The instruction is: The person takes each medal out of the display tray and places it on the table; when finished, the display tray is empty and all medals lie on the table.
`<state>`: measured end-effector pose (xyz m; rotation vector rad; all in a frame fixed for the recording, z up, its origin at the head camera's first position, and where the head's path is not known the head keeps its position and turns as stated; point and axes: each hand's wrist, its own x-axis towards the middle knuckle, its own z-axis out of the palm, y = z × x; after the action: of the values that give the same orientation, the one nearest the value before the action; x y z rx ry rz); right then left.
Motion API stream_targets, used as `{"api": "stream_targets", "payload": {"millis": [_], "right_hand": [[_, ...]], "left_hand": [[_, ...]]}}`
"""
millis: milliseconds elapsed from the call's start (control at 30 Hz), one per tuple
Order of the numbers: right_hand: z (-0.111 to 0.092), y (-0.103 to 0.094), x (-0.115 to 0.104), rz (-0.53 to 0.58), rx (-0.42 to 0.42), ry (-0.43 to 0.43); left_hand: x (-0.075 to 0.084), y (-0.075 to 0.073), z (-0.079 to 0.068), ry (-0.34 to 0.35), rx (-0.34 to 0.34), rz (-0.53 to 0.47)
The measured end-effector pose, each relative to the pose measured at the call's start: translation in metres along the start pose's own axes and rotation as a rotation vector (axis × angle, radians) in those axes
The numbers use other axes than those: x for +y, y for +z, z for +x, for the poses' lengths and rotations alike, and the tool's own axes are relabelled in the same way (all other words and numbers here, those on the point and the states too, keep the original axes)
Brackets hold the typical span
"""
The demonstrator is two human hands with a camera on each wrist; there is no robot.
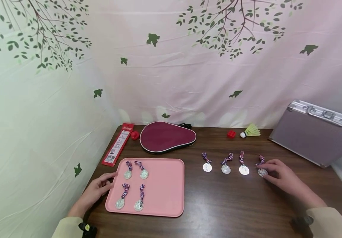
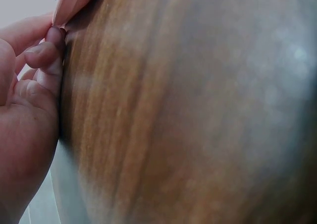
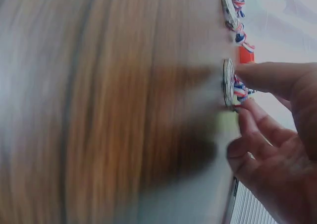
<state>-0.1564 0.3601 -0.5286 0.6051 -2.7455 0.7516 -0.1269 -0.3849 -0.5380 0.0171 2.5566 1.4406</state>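
Observation:
My left hand (image 1: 95, 191) is at the left rim of a pink tray (image 1: 166, 188); in the left wrist view its curled fingers (image 2: 42, 55) grip the tray's edge (image 2: 74, 3). Several silver medals with knotted red, white and blue ribbons lie on the tray, among them a lower-left medal (image 1: 120, 203). Over on the right, my right hand (image 1: 284, 177) pinches the rightmost silver medal (image 1: 262, 172) between thumb and fingers, low over the table. The right wrist view shows this medal (image 3: 228, 83) flat, fingertips at its edges and its ribbon partly hidden behind them.
Left of the right hand, a medal (image 1: 244, 170), another medal (image 1: 225, 169) and a third medal (image 1: 207, 167) lie in a row. Behind are a maroon paddle case (image 1: 168, 137), red packet (image 1: 118, 145), red round object (image 1: 134, 135), red brick (image 1: 231, 134), shuttlecock (image 1: 250, 131) and silver case (image 1: 316, 132).

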Motion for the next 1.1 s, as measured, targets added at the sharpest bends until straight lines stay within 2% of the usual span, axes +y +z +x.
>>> {"api": "stream_targets", "payload": {"millis": [133,233,433,633,867,967,1100], "right_hand": [[0.007,0.005,-0.011,0.036,0.062,0.031],[0.018,0.013,-0.026,0.081,0.073,0.041],[0.046,0.038,-0.071,0.185,0.044,-0.056],[0.075,0.069,-0.121,0.282,-0.009,-0.154],[0.107,0.114,-0.177,0.377,-0.076,-0.206],[0.122,0.131,-0.203,0.397,-0.133,-0.241],[0.139,0.149,-0.236,0.368,-0.234,-0.257]], "left_hand": [[0.001,0.001,0.0,-0.017,0.006,-0.009],[0.0,0.0,0.0,-0.016,0.007,-0.007],[-0.002,0.0,0.001,-0.019,0.01,-0.009],[-0.002,0.0,0.002,-0.017,0.002,-0.012],[-0.001,0.0,0.001,-0.021,0.015,0.001],[-0.001,-0.001,0.001,-0.028,0.014,0.001],[0.0,-0.001,0.001,-0.022,0.005,0.0]]}}
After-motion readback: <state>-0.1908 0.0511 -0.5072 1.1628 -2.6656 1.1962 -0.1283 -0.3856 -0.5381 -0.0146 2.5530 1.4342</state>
